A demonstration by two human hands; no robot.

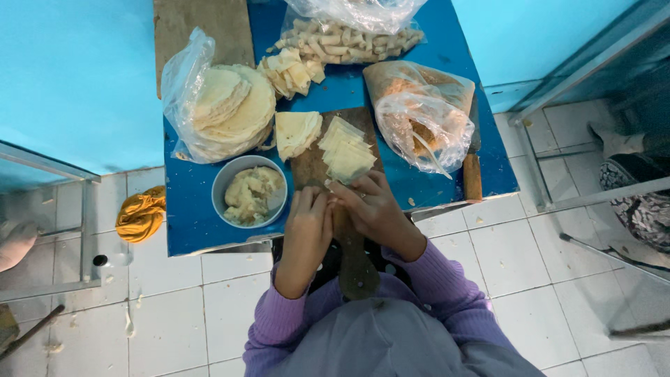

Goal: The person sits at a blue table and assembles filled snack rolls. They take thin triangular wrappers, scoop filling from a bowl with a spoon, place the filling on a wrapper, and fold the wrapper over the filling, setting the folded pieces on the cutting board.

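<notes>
The person is working at a blue surface (pixel 195 223) with both hands meeting over the near end of a wooden cutting board (pixel 310 167). The left hand (pixel 307 223) and the right hand (pixel 370 206) are pressing together, fingers curled around a small pale wrapper piece (pixel 330 187) that is showing only as a sliver between the fingertips; both hands are closing on it. The board's long axis is running away from the person, its handle pointing back toward the body.

A fanned stack of cut wrappers (pixel 347 150) is lying directly beyond the right hand, just ahead of its fingertips, so the right hand is nearer to it. A bowl of filling (pixel 249 192) is sitting just to the left of the left hand. Rolled pieces (pixel 349 42) are lying at the far edge, well apart.
</notes>
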